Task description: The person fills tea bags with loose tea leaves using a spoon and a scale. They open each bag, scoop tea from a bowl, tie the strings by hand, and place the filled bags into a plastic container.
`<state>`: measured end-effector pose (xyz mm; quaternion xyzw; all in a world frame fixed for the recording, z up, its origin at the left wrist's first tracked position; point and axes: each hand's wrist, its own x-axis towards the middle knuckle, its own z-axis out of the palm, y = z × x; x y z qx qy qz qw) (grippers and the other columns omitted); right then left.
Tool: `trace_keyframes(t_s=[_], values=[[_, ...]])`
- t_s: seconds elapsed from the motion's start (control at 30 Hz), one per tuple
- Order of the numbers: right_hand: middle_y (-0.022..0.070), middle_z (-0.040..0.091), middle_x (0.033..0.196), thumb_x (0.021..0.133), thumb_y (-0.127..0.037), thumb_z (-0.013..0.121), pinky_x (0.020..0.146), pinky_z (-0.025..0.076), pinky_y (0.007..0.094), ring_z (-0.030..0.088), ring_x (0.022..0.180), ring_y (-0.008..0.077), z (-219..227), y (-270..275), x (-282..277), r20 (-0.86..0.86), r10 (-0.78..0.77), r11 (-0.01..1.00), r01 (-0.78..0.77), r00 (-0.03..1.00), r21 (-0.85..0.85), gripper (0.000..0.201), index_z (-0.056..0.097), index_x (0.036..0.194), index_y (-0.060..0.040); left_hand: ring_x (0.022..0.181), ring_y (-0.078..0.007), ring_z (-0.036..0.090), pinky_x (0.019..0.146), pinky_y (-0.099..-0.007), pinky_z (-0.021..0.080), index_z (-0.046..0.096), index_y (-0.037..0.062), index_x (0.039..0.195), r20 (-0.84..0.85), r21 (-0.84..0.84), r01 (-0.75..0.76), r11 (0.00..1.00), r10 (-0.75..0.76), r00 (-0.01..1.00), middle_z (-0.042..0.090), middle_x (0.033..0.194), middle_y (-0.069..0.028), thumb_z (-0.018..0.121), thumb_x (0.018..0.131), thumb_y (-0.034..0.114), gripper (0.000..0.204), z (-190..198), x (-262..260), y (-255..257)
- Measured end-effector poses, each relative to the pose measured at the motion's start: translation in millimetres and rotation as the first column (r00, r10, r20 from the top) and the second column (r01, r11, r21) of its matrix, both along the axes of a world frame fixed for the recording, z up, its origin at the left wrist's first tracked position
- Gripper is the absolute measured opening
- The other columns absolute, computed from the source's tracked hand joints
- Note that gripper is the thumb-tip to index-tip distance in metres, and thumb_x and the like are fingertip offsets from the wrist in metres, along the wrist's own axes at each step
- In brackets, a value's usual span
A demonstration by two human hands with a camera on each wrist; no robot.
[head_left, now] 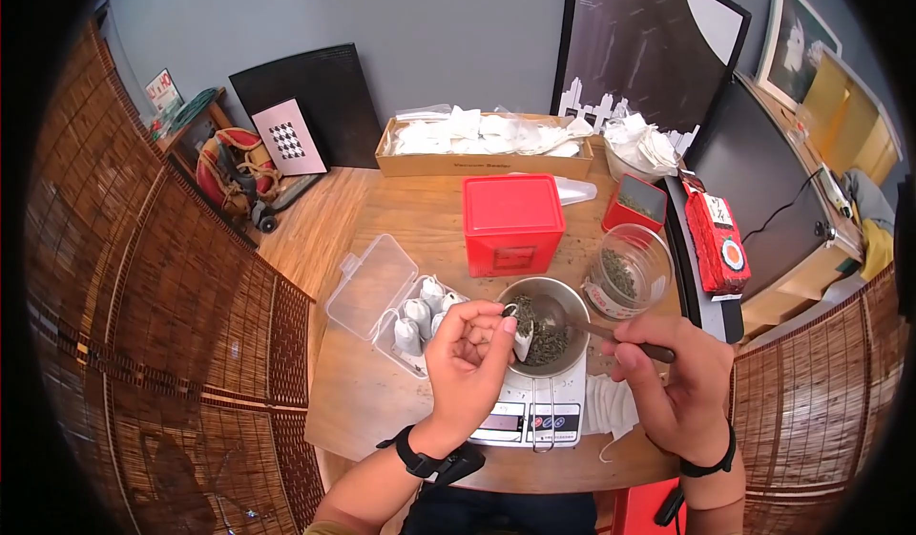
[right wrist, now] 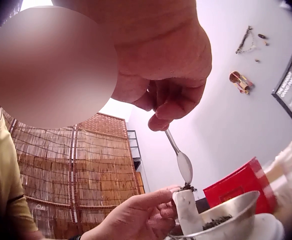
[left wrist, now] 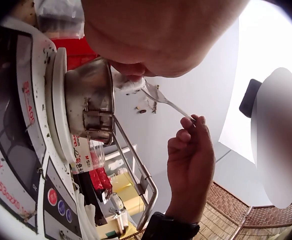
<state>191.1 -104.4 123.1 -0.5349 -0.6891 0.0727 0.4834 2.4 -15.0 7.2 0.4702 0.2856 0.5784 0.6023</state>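
Observation:
The left hand (head_left: 469, 358) pinches a small white bag (head_left: 523, 335) over the rim of a metal pot (head_left: 583, 339) of dark dried leaves. In the right wrist view the bag (right wrist: 187, 212) stands upright with leaves at its mouth, and the spoon (right wrist: 184, 167) points down, its tip at those leaves. The right hand (head_left: 679, 382) grips the spoon's handle (head_left: 658, 352). The pot rests on a scale (head_left: 572, 420). Left of the left hand, filled white bags (head_left: 407, 336) lie in a clear plastic box (head_left: 374, 282).
A red tin (head_left: 513, 225) stands behind the pot. A clear jar (head_left: 658, 268) and an open red tin (head_left: 634, 203) hold leaves at the right. Flat white bags (head_left: 609, 406) lie beside the scale. A cardboard box (head_left: 487, 165) of white bags and a red packet (head_left: 716, 239) stand farther back.

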Motion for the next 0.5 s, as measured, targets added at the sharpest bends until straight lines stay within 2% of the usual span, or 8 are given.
trace_keyframes(t_s=[0.03,0.1,0.23,0.3,0.33,0.4,0.5], values=[[0.0122,0.079,0.096,0.095,0.003,0.081,0.063,0.057,0.0287,0.072,0.068,0.0172,-2.7,0.4,0.2,0.000,0.002,1.000,-0.002,1.000,0.000,0.015,0.074,0.109,0.0019,0.082,-0.0054,0.068,0.064,-0.0188,0.052,0.064,-0.0023,0.127,0.000,0.000,-0.002,1.000,0.002,1.000,0.074,0.100,-0.0063,0.072,0.105,-0.005,0.023,-0.6,0.8,0.8],[0.0130,0.080,0.096,0.096,0.002,0.081,0.063,0.057,0.0290,0.072,0.068,0.0180,-7.8,0.9,0.6,-0.034,-0.008,0.999,0.009,0.999,0.034,0.015,0.075,0.110,0.0018,0.081,-0.0016,0.060,0.063,-0.0168,0.045,0.066,-0.0010,0.124,-0.039,0.093,-0.080,0.992,0.084,0.996,0.072,0.098,-0.0021,0.072,0.105,-0.005,0.021,-2.5,3.4,3.2],[0.0144,0.079,0.096,0.098,0.001,0.079,0.063,0.058,0.0302,0.073,0.071,0.0215,-11.3,-2.3,4.0,-0.084,-0.035,0.998,0.039,0.996,0.042,0.013,0.073,0.110,0.0020,0.082,-0.0012,0.055,0.063,-0.0185,0.040,0.067,0.0000,0.123,-0.104,0.123,-0.101,0.987,0.114,0.988,0.070,0.095,0.0010,0.073,0.103,-0.005,0.022,-9.8,0.1,4.8],[0.0157,0.077,0.101,0.099,0.001,0.076,0.072,0.060,0.0351,0.073,0.082,0.0270,-6.3,-1.9,10.1,0.057,0.010,1.000,-0.011,0.998,0.018,0.013,0.070,0.111,0.0018,0.081,-0.0019,0.052,0.068,-0.0210,0.039,0.068,0.0002,0.123,-0.180,0.234,-0.124,0.964,0.168,0.969,0.069,0.094,0.0026,0.075,0.102,-0.005,0.023,-14.4,-0.6,6.5],[0.0157,0.077,0.101,0.099,0.001,0.076,0.072,0.060,0.0351,0.073,0.082,0.0270,-6.3,0.4,10.7,0.057,0.009,1.000,-0.010,0.998,0.018,0.013,0.070,0.111,0.0018,0.081,-0.0019,0.052,0.068,-0.0210,0.039,0.068,0.0002,0.123,-0.180,0.235,-0.122,0.964,0.167,0.969,0.069,0.094,0.0026,0.075,0.102,-0.005,0.023,-12.3,-0.9,5.5],[0.0157,0.075,0.107,0.098,-0.001,0.075,0.081,0.059,0.0395,0.071,0.092,0.0321,-9.4,7.2,11.4,0.168,0.062,0.992,-0.079,0.984,0.096,0.014,0.068,0.110,0.0003,0.084,-0.0030,0.054,0.075,-0.0227,0.042,0.069,0.0003,0.124,-0.106,0.176,-0.087,0.981,0.107,0.989,0.069,0.093,0.0022,0.075,0.102,-0.005,0.024,-6.3,-1.0,2.7],[0.0132,0.071,0.103,0.095,-0.001,0.075,0.081,0.056,0.0413,0.069,0.092,0.0334,-20.7,17.8,8.9,0.224,0.112,0.979,-0.146,0.968,0.142,0.016,0.069,0.110,-0.0024,0.085,-0.0034,0.054,0.077,-0.0222,0.042,0.069,0.0007,0.124,-0.076,0.178,-0.133,0.975,0.148,0.986,0.070,0.094,0.0021,0.075,0.102,-0.005,0.024,-7.4,1.5,2.6]])
